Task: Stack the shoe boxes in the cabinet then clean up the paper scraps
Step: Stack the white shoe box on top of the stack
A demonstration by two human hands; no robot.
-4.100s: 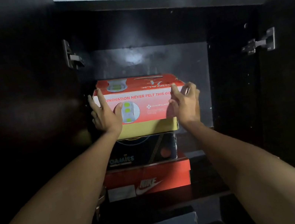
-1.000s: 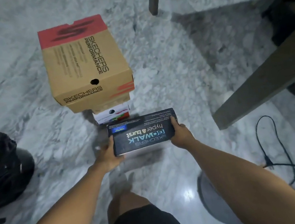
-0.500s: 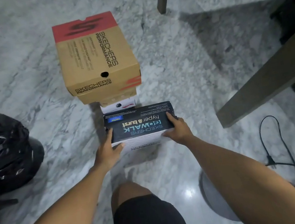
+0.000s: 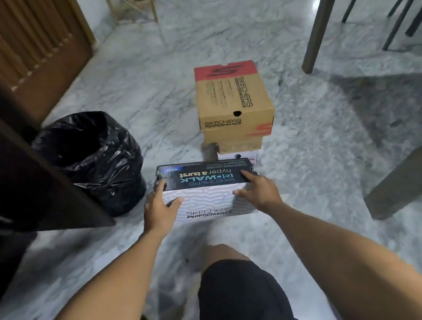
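Hands on the shoe box, one at each end. My left hand clamps the left end, thumb lying on the white patterned side facing me, fingers curled over the dark lid. My right hand clamps the right end the same way, fingertips on the lid edge. Box sits level between the two hands, held out in front of my knee, dark printed lid up, lettering upside down to me.

Just beyond the held box: stack of boxes on the marble floor, a brown one with a red end on top, another brown one under it, a white one at the bottom mostly hidden by the held box. Left of the box, near my left hand: bin lined with a black bag. Further left, the dark cabinet door. Table leg to the right, well apart.
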